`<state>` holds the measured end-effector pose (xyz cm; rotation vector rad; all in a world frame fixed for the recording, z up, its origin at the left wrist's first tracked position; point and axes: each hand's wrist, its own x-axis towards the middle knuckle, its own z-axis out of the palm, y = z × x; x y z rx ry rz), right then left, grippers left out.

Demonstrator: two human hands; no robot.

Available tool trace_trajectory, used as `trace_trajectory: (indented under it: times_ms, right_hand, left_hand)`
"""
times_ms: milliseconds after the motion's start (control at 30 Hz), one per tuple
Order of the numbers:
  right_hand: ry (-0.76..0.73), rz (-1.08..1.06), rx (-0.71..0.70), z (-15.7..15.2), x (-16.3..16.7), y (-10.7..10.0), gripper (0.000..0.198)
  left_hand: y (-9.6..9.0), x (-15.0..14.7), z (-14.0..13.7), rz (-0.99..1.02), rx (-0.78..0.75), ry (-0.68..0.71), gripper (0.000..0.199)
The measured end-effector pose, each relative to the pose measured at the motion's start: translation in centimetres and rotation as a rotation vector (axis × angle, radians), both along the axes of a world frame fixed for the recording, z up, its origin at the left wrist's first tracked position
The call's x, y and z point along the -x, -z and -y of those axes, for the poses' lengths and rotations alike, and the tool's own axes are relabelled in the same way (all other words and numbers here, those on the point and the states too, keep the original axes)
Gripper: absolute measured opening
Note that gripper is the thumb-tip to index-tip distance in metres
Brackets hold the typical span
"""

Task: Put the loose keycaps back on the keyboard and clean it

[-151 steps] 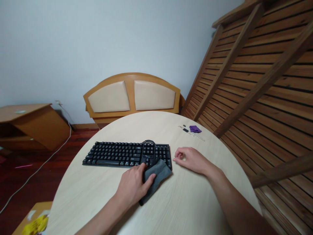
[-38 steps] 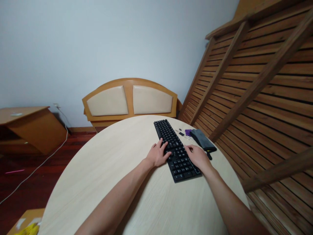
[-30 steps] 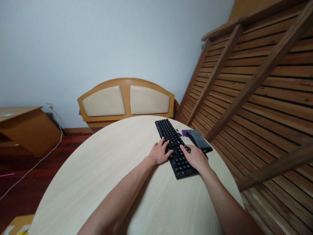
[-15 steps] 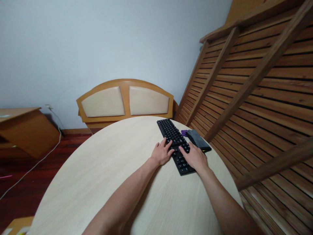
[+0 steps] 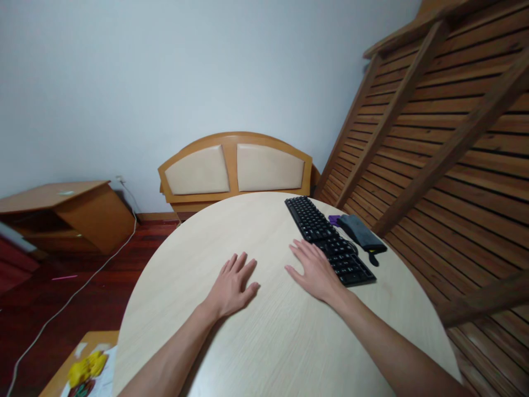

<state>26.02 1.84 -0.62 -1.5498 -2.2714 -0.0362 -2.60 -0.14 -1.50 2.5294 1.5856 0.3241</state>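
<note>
A black keyboard [image 5: 313, 219] lies at a slant on the right side of the round pale table [image 5: 264, 353]. My right hand [image 5: 313, 268] is beside its near left edge, palm down with fingers stretched out; it covers a little of the keys and grips nothing. My left hand [image 5: 233, 286] is over the bare tabletop further left, fingers spread, holding nothing. To the right of the keyboard are a dark grey folded cloth-like item [image 5: 362, 232] and a small purple thing [image 5: 334, 220], whose kinds I cannot make out.
A slatted wooden frame [image 5: 438, 127] leans along the table's right side. Behind the table stands a headboard with cream panels [image 5: 270, 168]. At left are a wooden desk [image 5: 91, 215], a white cable [image 5: 74, 295] on the floor, and a low surface holding a yellow item [image 5: 87, 368].
Both hands have come off the keyboard and moved left, the left hand further, so they are now wider apart. The camera view has turned slightly left.
</note>
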Motion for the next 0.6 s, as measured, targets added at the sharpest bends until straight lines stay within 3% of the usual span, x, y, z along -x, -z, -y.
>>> trace_trajectory:
  times_ms: [100,200,600]
  right_hand:
    - [-0.148,-0.003,0.172,1.2,1.8,1.0,0.074]
    - [-0.192,-0.005,0.286,1.6,2.0,1.7,0.078]
    - [-0.194,-0.026,0.297,1.1,1.6,2.1,0.077]
  left_hand:
    - [-0.1,-0.1,0.3,0.015,0.023,0.019,0.068]
    - [-0.1,-0.2,0.1,0.004,0.033,0.030,0.068]
    - [-0.2,-0.2,0.1,-0.034,0.056,0.032,0.069]
